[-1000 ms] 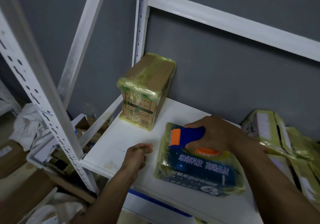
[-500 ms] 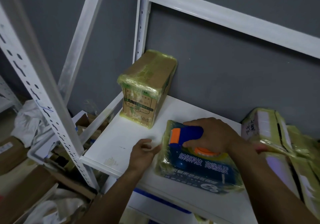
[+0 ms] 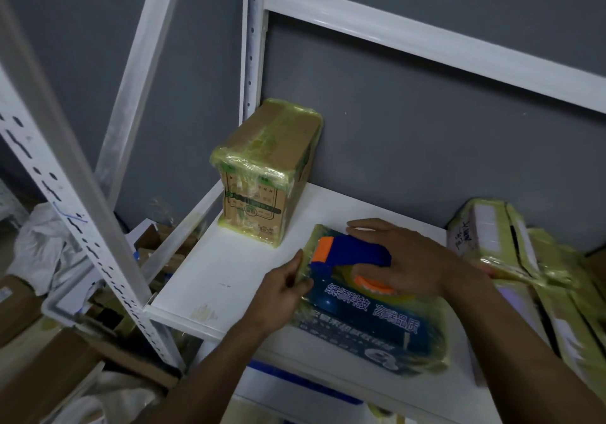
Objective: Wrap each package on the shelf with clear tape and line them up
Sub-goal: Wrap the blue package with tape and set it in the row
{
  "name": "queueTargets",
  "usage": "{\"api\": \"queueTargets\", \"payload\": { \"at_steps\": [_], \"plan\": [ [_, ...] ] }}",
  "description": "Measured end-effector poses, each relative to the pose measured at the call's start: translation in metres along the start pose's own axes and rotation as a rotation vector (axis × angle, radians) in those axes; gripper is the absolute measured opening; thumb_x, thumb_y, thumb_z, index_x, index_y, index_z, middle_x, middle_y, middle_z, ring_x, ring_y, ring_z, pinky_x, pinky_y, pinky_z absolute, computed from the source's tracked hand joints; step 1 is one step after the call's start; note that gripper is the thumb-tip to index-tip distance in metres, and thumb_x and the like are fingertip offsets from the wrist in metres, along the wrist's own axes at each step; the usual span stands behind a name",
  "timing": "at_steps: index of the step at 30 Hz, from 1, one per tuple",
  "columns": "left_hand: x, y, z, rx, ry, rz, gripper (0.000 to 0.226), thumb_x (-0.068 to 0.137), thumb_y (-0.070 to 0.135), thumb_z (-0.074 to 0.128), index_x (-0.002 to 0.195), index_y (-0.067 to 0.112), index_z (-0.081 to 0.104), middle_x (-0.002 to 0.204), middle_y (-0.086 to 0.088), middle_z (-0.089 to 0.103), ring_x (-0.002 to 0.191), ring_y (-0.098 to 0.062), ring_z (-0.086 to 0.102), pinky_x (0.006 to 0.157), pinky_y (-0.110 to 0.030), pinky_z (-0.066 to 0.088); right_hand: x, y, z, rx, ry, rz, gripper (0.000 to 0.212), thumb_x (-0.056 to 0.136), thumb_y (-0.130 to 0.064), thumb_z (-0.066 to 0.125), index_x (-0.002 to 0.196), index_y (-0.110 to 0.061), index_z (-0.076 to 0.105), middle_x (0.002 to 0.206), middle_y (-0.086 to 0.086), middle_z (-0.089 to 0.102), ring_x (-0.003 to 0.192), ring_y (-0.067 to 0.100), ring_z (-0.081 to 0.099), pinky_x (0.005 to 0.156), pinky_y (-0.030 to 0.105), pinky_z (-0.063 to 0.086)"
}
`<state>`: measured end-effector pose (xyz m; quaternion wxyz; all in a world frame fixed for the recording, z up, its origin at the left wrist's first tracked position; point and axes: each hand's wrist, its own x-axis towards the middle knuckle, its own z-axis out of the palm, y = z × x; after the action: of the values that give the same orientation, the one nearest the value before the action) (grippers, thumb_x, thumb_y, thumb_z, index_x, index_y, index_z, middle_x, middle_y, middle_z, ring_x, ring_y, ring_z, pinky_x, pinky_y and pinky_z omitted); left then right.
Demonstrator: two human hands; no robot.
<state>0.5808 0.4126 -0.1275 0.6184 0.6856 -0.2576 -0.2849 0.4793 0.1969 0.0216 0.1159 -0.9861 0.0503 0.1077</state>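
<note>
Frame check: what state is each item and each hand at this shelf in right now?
left hand: pinches the left edge of the blue package.
right hand: grips the tape dispenser.
blue package: lying flat near the front edge, wrapped in tape.
tape dispenser: resting on the blue package.
brown carton: upright at back left of the shelf, wrapped in tape.
packages at right: wrapped, bunched together.

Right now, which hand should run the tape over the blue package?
Probably the right hand: it grips the tape dispenser on top of the blue package. The left hand only pinches the package's left edge, steadying it.
</note>
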Motion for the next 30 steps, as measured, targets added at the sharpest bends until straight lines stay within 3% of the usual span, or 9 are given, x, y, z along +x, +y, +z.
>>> {"api": "queueTargets", "payload": {
  "at_steps": [3, 6, 11, 14, 18, 21, 23, 27, 30],
  "plan": [
    [0.016, -0.003, -0.016, 0.012, -0.002, 0.03, 0.055, 0.106, 0.014, 0.052, 0.155, 0.032, 0.035, 0.136, 0.014, 0.06, 0.109, 0.008, 0.063, 0.086, -0.013, 0.052, -0.005, 0.0, 0.008, 0.149, 0.079, -0.047, 0.055, 0.103, -0.057, 0.049, 0.155, -0.045, 0.037, 0.152, -0.041, 0.03, 0.13, -0.01, 0.043, 0.107, 0.027, 0.045],
    [0.029, -0.002, -0.028, -0.001, -0.031, 0.094, 0.054, 0.106, 0.011, 0.049, 0.146, 0.047, 0.044, 0.133, 0.019, 0.061, 0.114, 0.006, 0.062, 0.086, -0.012, 0.051, -0.003, -0.006, 0.018, 0.2, 0.231, -0.081, 0.042, 0.103, -0.048, 0.054, 0.145, -0.039, 0.053, 0.148, -0.032, 0.044, 0.129, -0.008, 0.048, 0.107, 0.025, 0.045],
    [0.028, -0.016, -0.024, 0.122, -0.003, 0.21, 0.046, 0.106, 0.035, 0.041, 0.15, 0.048, 0.04, 0.126, 0.011, 0.07, 0.11, -0.015, 0.07, 0.088, -0.035, 0.06, 0.005, -0.013, 0.02, 0.092, 0.229, -0.056, 0.051, 0.097, -0.056, 0.06, 0.146, -0.044, 0.048, 0.149, -0.033, 0.042, 0.122, 0.0, 0.055, 0.1, 0.034, 0.05],
    [0.027, -0.021, -0.019, 0.159, 0.055, 0.266, 0.045, 0.106, 0.036, 0.037, 0.148, 0.052, 0.041, 0.123, 0.02, 0.069, 0.108, -0.011, 0.07, 0.085, -0.033, 0.061, 0.006, -0.009, 0.015, 0.078, 0.159, -0.07, 0.055, 0.097, -0.048, 0.062, 0.149, -0.045, 0.044, 0.15, -0.034, 0.035, 0.118, 0.001, 0.056, 0.093, 0.028, 0.051],
    [0.029, -0.02, -0.018, 0.226, 0.094, 0.343, 0.045, 0.107, 0.028, 0.035, 0.147, 0.048, 0.044, 0.125, 0.019, 0.068, 0.111, -0.01, 0.068, 0.087, -0.027, 0.059, 0.003, -0.004, 0.007, 0.147, 0.134, -0.062, 0.061, 0.091, -0.037, 0.067, 0.149, -0.041, 0.048, 0.151, -0.029, 0.041, 0.128, -0.003, 0.048, 0.106, 0.022, 0.043],
    [0.032, -0.024, -0.017, 0.253, 0.113, 0.374, 0.046, 0.107, 0.017, 0.034, 0.147, 0.033, 0.05, 0.128, 0.011, 0.069, 0.112, -0.012, 0.068, 0.091, -0.029, 0.058, -0.002, -0.004, 0.004, 0.189, 0.128, -0.041, 0.063, 0.088, -0.041, 0.067, 0.148, -0.041, 0.048, 0.149, -0.026, 0.044, 0.13, -0.002, 0.047, 0.11, 0.022, 0.041],
    [0.034, -0.026, -0.016, 0.268, 0.138, 0.361, 0.046, 0.107, 0.014, 0.035, 0.145, 0.033, 0.053, 0.13, 0.006, 0.069, 0.112, -0.011, 0.068, 0.093, -0.031, 0.058, -0.009, 0.0, 0.002, 0.2, 0.136, -0.015, 0.062, 0.086, -0.043, 0.068, 0.146, -0.042, 0.051, 0.146, -0.028, 0.046, 0.13, -0.004, 0.047, 0.111, 0.021, 0.041],
    [0.034, -0.024, -0.015, 0.225, 0.119, 0.38, 0.047, 0.107, 0.011, 0.034, 0.142, 0.035, 0.056, 0.12, 0.027, 0.069, 0.101, -0.007, 0.071, 0.08, -0.02, 0.058, -0.023, 0.011, 0.0, 0.194, 0.145, 0.021, 0.055, 0.089, -0.052, 0.066, 0.142, -0.046, 0.054, 0.141, -0.034, 0.048, 0.128, -0.01, 0.046, 0.111, 0.019, 0.04],
    [0.033, -0.023, -0.017, 0.216, 0.115, 0.377, 0.049, 0.106, 0.009, 0.034, 0.142, 0.034, 0.055, 0.108, 0.023, 0.072, 0.092, -0.007, 0.071, 0.076, -0.019, 0.057, -0.024, 0.008, 0.004, 0.164, 0.132, 0.043, 0.047, 0.097, -0.059, 0.054, 0.142, -0.047, 0.053, 0.146, -0.03, 0.048, 0.13, -0.007, 0.046, 0.113, 0.024, 0.039]
  ]
}}
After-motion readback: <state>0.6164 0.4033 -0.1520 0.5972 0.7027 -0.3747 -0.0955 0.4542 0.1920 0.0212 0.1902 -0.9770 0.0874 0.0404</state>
